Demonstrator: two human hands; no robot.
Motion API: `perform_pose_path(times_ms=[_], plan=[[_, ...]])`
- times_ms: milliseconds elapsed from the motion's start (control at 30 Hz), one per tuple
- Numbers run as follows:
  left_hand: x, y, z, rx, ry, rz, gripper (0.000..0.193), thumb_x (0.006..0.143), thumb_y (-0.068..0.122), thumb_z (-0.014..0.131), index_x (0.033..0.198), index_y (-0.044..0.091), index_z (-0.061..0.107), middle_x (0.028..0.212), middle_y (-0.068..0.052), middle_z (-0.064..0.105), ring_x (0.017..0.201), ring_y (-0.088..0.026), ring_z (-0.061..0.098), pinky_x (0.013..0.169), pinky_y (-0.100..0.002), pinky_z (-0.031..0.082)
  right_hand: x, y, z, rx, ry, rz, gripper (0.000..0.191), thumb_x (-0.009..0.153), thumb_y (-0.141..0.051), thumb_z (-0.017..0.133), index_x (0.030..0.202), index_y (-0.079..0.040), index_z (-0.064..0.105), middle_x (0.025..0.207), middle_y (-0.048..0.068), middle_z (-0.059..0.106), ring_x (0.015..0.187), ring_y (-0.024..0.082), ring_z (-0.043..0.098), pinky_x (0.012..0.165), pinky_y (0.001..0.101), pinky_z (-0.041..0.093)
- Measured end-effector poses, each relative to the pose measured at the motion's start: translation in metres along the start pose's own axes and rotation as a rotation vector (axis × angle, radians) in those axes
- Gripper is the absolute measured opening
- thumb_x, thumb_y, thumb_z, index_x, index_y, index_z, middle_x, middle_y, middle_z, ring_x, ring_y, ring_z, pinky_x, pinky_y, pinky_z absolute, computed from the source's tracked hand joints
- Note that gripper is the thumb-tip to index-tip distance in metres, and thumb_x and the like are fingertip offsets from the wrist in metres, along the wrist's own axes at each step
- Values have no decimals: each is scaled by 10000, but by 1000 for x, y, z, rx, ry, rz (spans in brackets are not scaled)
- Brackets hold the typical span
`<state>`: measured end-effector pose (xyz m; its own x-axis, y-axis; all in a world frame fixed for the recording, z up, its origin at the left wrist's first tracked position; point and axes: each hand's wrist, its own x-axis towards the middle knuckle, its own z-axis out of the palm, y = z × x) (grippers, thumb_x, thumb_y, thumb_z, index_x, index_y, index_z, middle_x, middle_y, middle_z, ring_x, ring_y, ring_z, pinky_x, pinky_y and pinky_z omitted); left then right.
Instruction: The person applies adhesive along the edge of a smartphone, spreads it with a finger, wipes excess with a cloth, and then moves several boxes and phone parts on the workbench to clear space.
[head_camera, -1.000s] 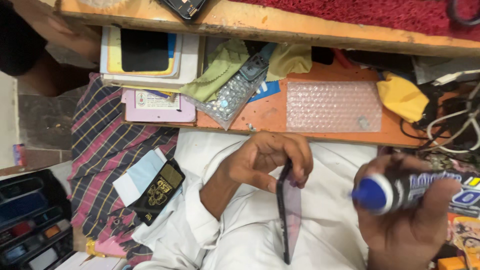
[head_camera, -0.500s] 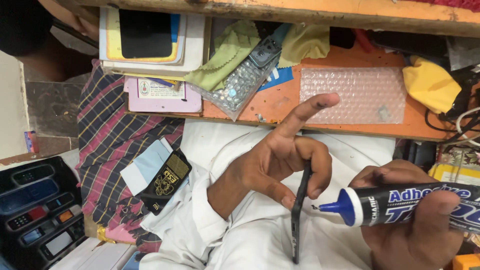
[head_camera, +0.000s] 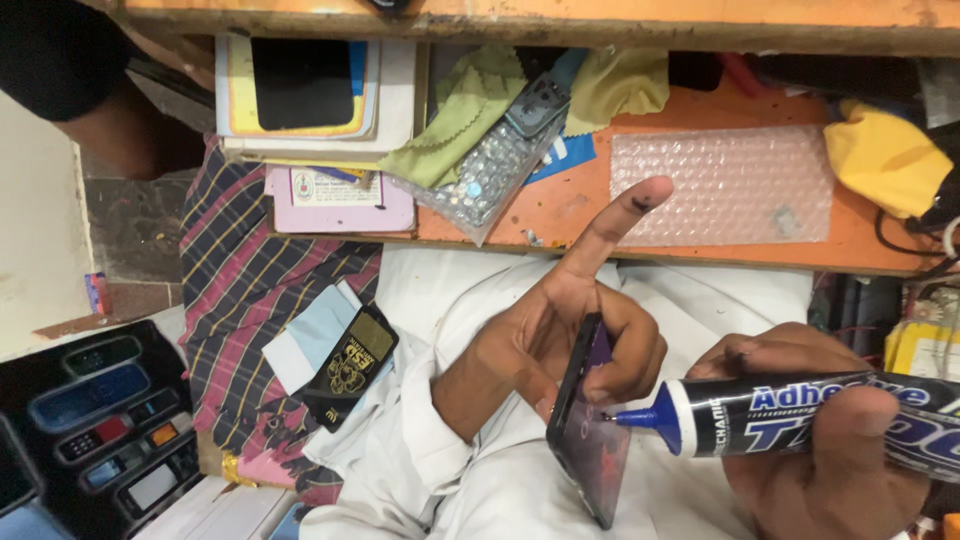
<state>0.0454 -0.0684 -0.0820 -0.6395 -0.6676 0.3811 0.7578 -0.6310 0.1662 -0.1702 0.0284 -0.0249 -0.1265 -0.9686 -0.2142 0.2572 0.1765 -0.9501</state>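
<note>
My left hand (head_camera: 560, 330) grips a thin dark phone panel (head_camera: 588, 425) on edge over my white-clothed lap, index finger stretched out toward the orange shelf (head_camera: 570, 200). My right hand (head_camera: 830, 440) holds a black adhesive tube (head_camera: 800, 415) with a blue nozzle. The nozzle tip touches the panel's face near its upper edge.
A bubble-wrap sheet (head_camera: 720, 185), yellow cloths (head_camera: 880, 155), green cloths (head_camera: 460, 110), a stack of phone boxes (head_camera: 315, 95) and a bag of small parts (head_camera: 485, 175) lie on the shelf. A black packet (head_camera: 350, 365) rests on plaid fabric (head_camera: 255, 290). A tray of phones (head_camera: 95, 430) stands at lower left.
The tube has come in from the right until its nozzle meets the panel. My left hand has tilted the panel to face the nozzle and stretched its index finger out.
</note>
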Motion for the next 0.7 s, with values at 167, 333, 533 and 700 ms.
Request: perform_pose_path(times_ms=[167,333,533,700], plan=[[3,-1,2,-9,18,11,1441,721,-25,823,1702,249,-197,755,-91,609,683,-192,567,694,-309,432,20,7,-4,556,87,107,512,1135,-463,540,1157,41,627,1066,240,669,1000,346,683,855,430,589],[10,-1,1,17,30,26,1475,738,-25,838,1706,274,-235,780,-97,624,704,-192,570,709,-301,434,59,4,-5,789,-27,79,533,1251,-404,483,1204,109,621,1038,238,676,913,318,650,782,362,575],[8,0,2,6,27,-1,1458,779,-33,829,1707,280,-251,835,-102,627,734,-188,573,728,-297,453,47,8,-5,448,54,21,608,1237,-485,471,1109,90,622,932,245,665,804,314,667,639,340,551],[6,1,1,-29,47,-9,1422,794,-48,822,1693,257,-237,830,-104,621,751,-166,575,718,-245,451,20,5,-5,64,119,109,618,1107,-587,452,1095,16,586,1004,236,637,853,327,684,655,394,592]])
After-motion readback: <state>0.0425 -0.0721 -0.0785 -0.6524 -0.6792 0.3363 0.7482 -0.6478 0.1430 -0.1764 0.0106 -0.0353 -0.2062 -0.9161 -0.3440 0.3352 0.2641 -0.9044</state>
